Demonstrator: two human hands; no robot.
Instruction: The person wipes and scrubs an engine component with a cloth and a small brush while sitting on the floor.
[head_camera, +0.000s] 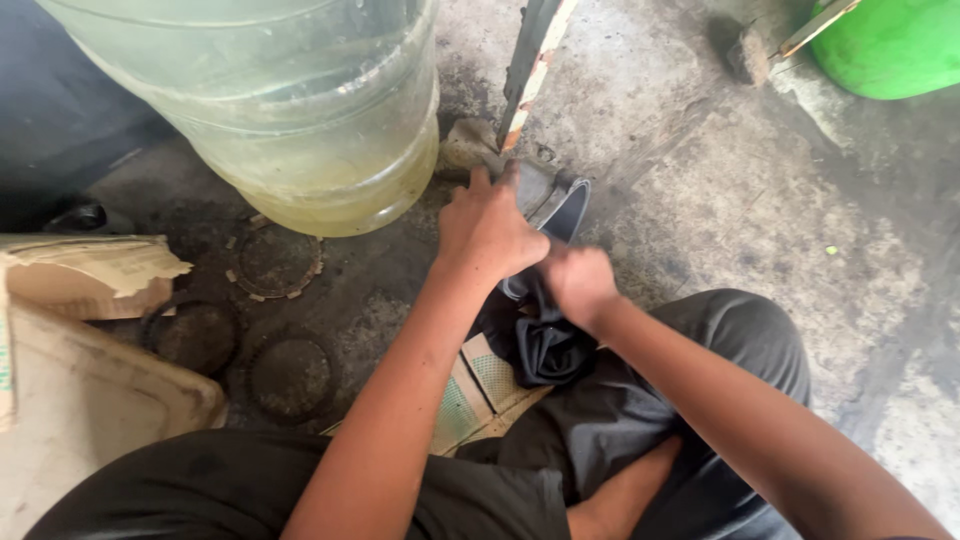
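Observation:
My left hand (485, 228) reaches forward and rests its fingers on a grey metal part (545, 190) at the foot of an upright bar (530, 65). My right hand (578, 283) is closed on a dark rubber strip (567, 212) and a bunched dark cloth (545, 345) that hangs down over my lap. The strip curves up between both hands. What lies under my left palm is hidden.
A large clear water jug (290, 110) stands at the upper left. Round rusty toothed discs (278, 262) lie on the stained concrete floor. Torn cardboard (85, 270) sits at the left, a green tub (890, 45) at the top right, and small patterned boards (480, 380) by my knees.

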